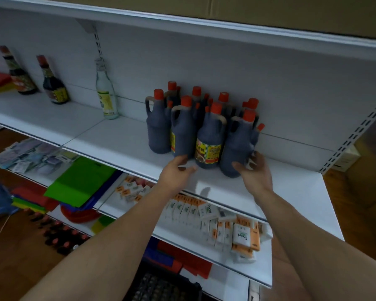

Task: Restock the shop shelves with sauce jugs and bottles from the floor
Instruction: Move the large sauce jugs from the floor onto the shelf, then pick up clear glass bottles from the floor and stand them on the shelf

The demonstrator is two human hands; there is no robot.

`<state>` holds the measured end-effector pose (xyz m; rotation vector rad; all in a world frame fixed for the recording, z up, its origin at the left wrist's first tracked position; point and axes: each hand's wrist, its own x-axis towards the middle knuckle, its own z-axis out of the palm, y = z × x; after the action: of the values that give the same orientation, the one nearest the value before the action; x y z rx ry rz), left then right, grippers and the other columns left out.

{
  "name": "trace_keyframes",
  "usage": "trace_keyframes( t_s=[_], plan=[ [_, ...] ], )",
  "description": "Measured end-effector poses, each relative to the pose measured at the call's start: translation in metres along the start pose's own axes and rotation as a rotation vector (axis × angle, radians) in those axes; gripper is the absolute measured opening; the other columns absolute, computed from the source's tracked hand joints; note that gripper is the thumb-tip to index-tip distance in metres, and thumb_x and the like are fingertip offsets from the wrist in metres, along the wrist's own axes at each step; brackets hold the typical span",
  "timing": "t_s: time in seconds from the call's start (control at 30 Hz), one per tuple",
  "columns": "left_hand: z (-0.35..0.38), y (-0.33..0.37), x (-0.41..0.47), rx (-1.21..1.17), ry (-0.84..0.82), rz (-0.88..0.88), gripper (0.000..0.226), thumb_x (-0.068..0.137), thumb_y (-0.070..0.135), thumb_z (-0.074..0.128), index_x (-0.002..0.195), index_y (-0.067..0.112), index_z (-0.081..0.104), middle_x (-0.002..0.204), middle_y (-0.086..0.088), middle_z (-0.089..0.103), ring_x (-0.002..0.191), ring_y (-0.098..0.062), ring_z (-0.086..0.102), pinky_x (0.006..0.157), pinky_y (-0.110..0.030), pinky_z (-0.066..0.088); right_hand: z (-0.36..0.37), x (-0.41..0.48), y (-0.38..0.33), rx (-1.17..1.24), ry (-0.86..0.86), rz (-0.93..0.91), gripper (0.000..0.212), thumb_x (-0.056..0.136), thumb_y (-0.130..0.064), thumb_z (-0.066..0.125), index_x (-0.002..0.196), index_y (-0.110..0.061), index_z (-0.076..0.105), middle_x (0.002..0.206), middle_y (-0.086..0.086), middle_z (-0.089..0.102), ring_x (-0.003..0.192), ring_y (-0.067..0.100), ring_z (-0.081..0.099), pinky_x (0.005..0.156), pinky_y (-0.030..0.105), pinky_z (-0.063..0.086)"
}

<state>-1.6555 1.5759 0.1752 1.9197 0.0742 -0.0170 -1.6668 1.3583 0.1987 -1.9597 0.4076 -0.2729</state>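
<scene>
Head | right hand (254, 170) grip round front-right jug (237, 146), fingertips hidden | left hand (176, 170) grip loose, empty

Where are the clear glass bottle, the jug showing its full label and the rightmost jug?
clear glass bottle (106, 94), head view, on its body
jug showing its full label (208, 133), head view, dark body above label
rightmost jug (237, 142), head view, on its dark body

Eight red-capped sauce jugs (208, 135), three bottles (106, 92)

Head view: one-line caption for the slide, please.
Right hand grips the rightmost sauce jug among red-capped jugs on the white shelf; left hand open nearby.
</scene>
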Motion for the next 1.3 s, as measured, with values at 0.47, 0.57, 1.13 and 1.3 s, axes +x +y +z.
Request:
trace_keyframes(
  t_s=[0.47,0.57,1.13,1.3],
  plan=[
    [-0.251,-0.125,-0.100,0.110,-0.044,-0.181,0.049,0.090,0.040,0.062,0.131,0.013,0.056,0.128,-0.004,0.060,0.118,-0.021,0.056,0.104,-0.041,0.044,0.209,-0.175,-0.061,-0.074,-0.211,-0.049,0.040,0.094,-0.036,0.056,0.128,-0.017,0.055,0.119,0.001,0.060,0.106,0.018,0.057,0.085,0.026,0.042],
    [-0.304,-0.158,-0.115,0.200,0.001,-0.249,0.050,0.091,0.045,0.059,0.133,0.017,0.053,0.130,-0.003,0.060,0.116,-0.022,0.057,0.101,-0.041,0.045,0.267,-0.195,-0.077,-0.104,-0.339,-0.111,0.035,0.093,-0.033,0.059,0.123,-0.015,0.059,0.115,0.002,0.063,0.095,0.012,0.055,0.084,0.022,0.040],
    [-0.402,-0.360,-0.058,0.562,-0.221,-0.535,0.048,0.094,0.044,0.052,0.135,0.020,0.050,0.129,-0.001,0.061,0.114,-0.019,0.057,0.091,-0.028,0.045,0.528,-0.189,-0.028,-0.225,-0.609,0.069,0.039,0.091,-0.037,0.058,0.125,-0.018,0.057,0.124,0.001,0.062,0.113,0.021,0.057,0.099,0.043,0.046],
    [-0.405,-0.435,-0.018,0.562,-0.355,-0.588,0.043,0.091,0.044,0.055,0.129,0.023,0.056,0.127,-0.002,0.061,0.112,-0.023,0.059,0.094,-0.037,0.049,0.603,-0.171,0.015,-0.309,-0.601,0.178,0.036,0.092,-0.035,0.059,0.123,-0.017,0.059,0.122,0.001,0.063,0.111,0.022,0.058,0.092,0.032,0.045]
  ],
)
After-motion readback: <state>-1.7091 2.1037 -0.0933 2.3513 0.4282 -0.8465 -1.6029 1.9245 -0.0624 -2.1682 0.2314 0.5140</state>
